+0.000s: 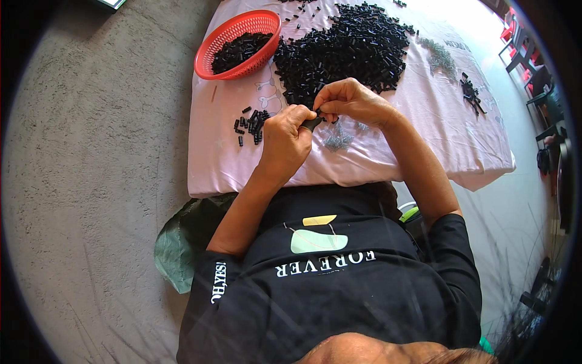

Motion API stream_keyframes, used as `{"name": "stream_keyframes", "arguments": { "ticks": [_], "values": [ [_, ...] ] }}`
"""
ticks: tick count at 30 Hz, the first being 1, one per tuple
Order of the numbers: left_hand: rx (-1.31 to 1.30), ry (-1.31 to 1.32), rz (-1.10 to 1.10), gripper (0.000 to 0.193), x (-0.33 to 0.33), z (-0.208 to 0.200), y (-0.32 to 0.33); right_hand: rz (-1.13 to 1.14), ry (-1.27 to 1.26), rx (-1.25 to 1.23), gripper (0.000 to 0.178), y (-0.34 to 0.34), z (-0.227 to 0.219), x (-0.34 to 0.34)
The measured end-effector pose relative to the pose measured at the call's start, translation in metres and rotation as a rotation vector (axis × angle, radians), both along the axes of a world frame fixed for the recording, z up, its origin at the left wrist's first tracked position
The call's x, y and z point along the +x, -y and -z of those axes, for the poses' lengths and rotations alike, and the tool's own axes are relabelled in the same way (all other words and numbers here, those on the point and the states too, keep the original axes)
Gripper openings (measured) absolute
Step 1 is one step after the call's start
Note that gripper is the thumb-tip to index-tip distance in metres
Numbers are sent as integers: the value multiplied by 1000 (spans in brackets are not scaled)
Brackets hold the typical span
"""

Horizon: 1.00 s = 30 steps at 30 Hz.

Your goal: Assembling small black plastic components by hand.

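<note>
Pinching one black piece (pixel 313 123) between left hand (pixel 286 141) and right hand (pixel 350 102), you seem mid-assembly; next likely needs a spring (pixel 337 141).

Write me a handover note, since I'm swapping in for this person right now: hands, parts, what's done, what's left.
Left hand grips a small black piece; right hand pinches at its tip.
Big pile of black pieces lies on the pink cloth ahead.
Red basket at far left holds some black pieces; a small cluster lies beside the left hand.
Small grey metal bits lie under the hands.
Left: most of the pile.
</note>
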<state>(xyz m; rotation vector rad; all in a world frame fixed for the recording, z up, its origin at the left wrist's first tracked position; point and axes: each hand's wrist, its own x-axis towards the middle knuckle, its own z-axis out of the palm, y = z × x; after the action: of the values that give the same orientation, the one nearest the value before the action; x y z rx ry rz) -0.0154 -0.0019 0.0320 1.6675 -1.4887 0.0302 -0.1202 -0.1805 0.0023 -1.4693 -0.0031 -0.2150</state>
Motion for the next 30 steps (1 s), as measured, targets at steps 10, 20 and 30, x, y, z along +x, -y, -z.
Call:
{"name": "stream_keyframes", "arguments": {
  "ticks": [10, 20, 30],
  "values": [
    [-21, -214, 22, 20, 5, 7, 1, -27, 34, 76, 12, 0, 8, 4],
    [47, -146, -10, 26, 3, 4, -1, -63, 19, 107, 16, 0, 10, 4],
    [45, -139, 6, 33, 1, 5, 0, -99, 38, 140, 19, -2, 14, 8]
  ]
}}
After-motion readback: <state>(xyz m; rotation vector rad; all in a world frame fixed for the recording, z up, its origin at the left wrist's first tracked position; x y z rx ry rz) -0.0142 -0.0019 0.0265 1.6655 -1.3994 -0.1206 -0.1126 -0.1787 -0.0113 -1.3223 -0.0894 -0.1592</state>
